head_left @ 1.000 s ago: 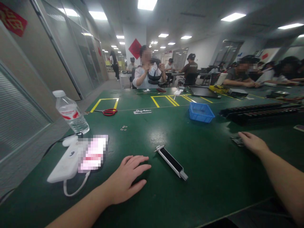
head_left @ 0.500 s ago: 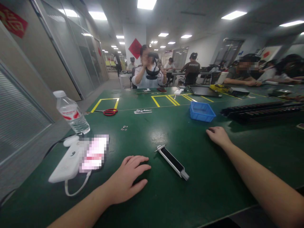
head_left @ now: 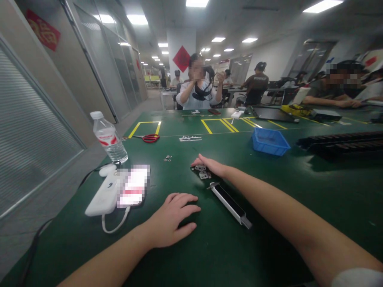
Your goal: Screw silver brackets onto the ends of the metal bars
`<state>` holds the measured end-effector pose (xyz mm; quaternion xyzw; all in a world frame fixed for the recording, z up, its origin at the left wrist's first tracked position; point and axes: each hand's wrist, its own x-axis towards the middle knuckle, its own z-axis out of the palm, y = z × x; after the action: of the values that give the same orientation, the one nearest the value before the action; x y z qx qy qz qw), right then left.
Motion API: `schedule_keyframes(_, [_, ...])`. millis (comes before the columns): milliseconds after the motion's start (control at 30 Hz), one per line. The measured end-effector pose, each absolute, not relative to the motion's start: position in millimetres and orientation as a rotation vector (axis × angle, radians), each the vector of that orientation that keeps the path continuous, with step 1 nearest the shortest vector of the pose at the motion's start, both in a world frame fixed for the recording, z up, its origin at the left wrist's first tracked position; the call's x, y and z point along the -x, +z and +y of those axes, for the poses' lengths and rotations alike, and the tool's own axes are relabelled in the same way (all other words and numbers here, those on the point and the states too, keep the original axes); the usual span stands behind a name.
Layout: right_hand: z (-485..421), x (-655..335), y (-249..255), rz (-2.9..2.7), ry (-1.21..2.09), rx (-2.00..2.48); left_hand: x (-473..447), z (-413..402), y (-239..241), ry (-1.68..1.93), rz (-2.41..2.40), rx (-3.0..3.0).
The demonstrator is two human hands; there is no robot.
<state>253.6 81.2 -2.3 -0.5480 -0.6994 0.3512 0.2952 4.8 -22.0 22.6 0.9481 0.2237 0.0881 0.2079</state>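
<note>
My left hand [head_left: 175, 218] lies on the green table with its fingers spread and nothing in it. Reaching across from the right, my right hand [head_left: 211, 165] has a small metal bracket [head_left: 203, 172] with holes under its fingers. Part of the bracket and most of the fingertips are hidden. Between my forearms lies a long, narrow white-edged piece [head_left: 229, 203] with a black face. A thin metal part crosses its far end, and a grey tab sticks out of its near end. Neither hand visibly touches this long piece.
Several small metal pieces [head_left: 168, 158] lie beyond my left hand. Left stand a water bottle [head_left: 110, 139], a white power bank [head_left: 103, 195] and a lit phone [head_left: 133, 186]. Farther off are red-handled scissors [head_left: 151, 138], a blue bin [head_left: 270, 141] and black racks [head_left: 341, 144]. A person [head_left: 199, 93] sits opposite.
My right hand has moved left, from near the blue bin to beyond the long piece, and the metal bracket now shows under it. My left hand stays on the table. The view has turned slightly right.
</note>
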Motion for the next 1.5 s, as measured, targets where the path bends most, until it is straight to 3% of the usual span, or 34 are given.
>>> schedule_keyframes(167, [70, -261, 10, -1.717, 0.923, 1.432, -2, -23, 23, 0.287, 0.639, -2.565])
schedule_keyframes(333, [12, -293, 13, -1.604, 0.782, 1.645, -3, -10, 14, 0.596, 0.801, -2.495])
schedule_keyframes(433, [-29, -293, 18, -1.689, 0.874, 1.716, -10, 9, 11, 0.725, 1.045, -2.498])
schedule_keyframes(600, [-54, -273, 31, -2.002, 1.019, 1.836, -34, 38, 13, 0.395, 1.330, -2.446])
schedule_keyframes(733, [-50, -273, 31, -2.054, 1.038, 1.793, -63, 53, 10, 0.334, 1.389, -2.417])
schedule_keyframes(1067, [-54, -281, 28, -2.119, 1.006, 1.700, -133, 69, -10, 0.409, 1.471, -2.433])
schedule_keyframes(1500, [-53, -279, 33, -2.196, 0.877, 1.756, -134, 70, -15, 0.577, 1.353, -2.528])
